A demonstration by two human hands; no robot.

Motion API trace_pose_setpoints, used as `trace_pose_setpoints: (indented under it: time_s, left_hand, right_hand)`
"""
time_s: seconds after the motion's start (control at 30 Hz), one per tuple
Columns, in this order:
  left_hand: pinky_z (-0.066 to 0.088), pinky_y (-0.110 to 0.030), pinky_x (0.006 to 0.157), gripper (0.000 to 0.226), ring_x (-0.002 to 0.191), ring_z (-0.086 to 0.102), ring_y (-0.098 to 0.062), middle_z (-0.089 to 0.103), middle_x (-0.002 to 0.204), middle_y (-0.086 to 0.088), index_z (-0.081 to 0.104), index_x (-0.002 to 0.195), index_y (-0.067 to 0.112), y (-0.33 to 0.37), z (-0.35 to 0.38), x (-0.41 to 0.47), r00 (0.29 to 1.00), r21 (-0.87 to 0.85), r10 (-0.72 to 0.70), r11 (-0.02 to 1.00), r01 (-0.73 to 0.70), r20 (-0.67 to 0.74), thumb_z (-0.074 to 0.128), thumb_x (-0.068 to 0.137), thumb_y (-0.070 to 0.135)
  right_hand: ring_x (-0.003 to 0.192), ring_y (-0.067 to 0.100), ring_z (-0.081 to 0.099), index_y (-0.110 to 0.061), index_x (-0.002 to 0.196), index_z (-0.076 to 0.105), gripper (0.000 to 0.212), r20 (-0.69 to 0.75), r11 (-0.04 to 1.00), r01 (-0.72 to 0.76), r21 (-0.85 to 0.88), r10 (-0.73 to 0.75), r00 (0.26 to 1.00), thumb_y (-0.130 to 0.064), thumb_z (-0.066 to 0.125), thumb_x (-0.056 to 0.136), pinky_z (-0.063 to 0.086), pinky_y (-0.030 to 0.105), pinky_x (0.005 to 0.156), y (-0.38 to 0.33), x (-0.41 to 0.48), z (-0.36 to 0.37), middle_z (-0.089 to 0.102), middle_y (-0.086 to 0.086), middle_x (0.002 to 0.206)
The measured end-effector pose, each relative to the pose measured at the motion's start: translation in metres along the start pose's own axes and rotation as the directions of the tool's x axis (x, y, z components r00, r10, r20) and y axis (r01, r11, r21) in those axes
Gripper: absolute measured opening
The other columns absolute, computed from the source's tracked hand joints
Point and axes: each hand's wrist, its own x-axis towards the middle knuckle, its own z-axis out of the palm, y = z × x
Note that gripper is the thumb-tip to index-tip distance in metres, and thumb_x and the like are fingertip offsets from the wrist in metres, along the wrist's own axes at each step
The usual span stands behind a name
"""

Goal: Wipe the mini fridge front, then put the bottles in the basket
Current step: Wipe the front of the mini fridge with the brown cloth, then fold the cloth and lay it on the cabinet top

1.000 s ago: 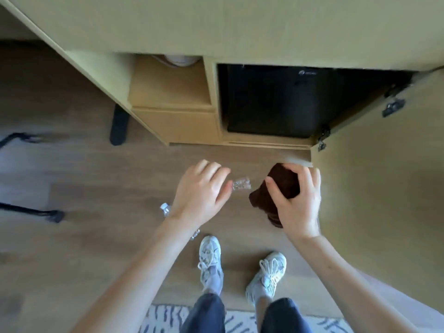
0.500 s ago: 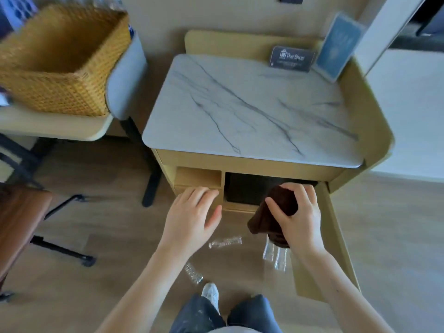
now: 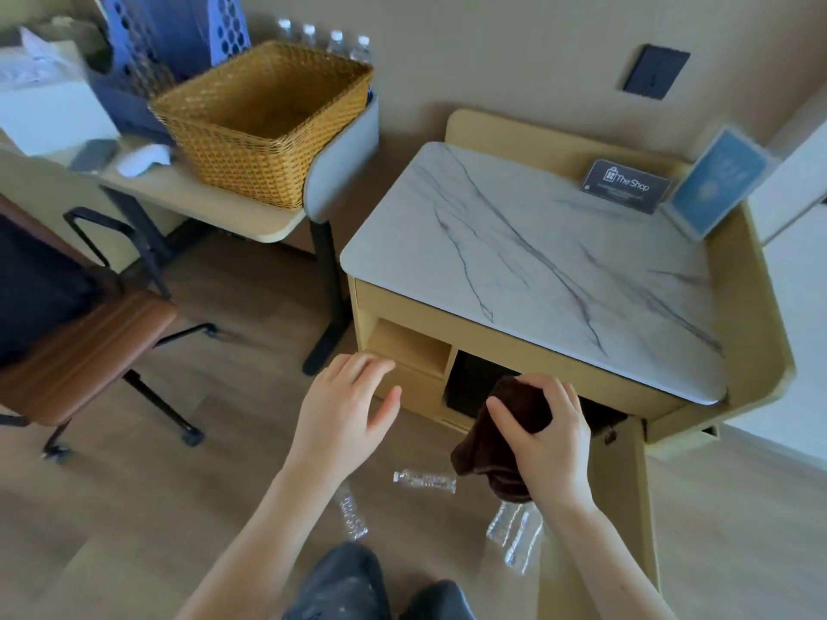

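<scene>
My right hand [image 3: 543, 436] is shut on a dark brown cloth [image 3: 492, 445], held in front of the black mini fridge [image 3: 467, 387], which sits inside the wooden cabinet under the marble top [image 3: 537, 261]. My left hand [image 3: 347, 409] hovers open, palm down, in front of the cabinet's small left shelf. Clear plastic bottles lie on the floor: one [image 3: 425, 481] between my hands, one [image 3: 351, 516] under my left forearm, and two [image 3: 514, 534] below the cloth. A woven wicker basket [image 3: 264, 123] stands on the desk at the upper left.
The cabinet door [image 3: 622, 507] stands open to the right of my right arm. A brown office chair [image 3: 76, 351] is on the left. More bottles [image 3: 322, 40] stand behind the basket. A sign [image 3: 626, 185] and a blue card [image 3: 716, 181] rest on the marble top.
The view has tilted up from the fridge and floor to take in the cabinet top, desk and basket. Both hands keep about the same pose, the right still holding the cloth.
</scene>
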Motion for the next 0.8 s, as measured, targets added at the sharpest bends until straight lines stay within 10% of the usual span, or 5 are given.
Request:
trace_pose_setpoints:
  time_s: [0.8]
  left_hand:
    - [0.058,-0.03,0.076,0.042,0.097,0.064,-0.016,0.07,0.105,0.0,0.072,0.109,0.015,-0.311,-0.061,0.165,0.982,-0.074,0.12,0.991,-0.109,0.149,0.045,0.093,0.044]
  right_hand:
    - [0.097,-0.004,0.054,-0.035,0.1,0.058,0.031,-0.105,1.0,0.001,-0.019,-0.003,0.994,-0.028,0.08,0.079,0.042,0.007,0.077,-0.139,0.126,0.275,0.059,-0.014,0.1]
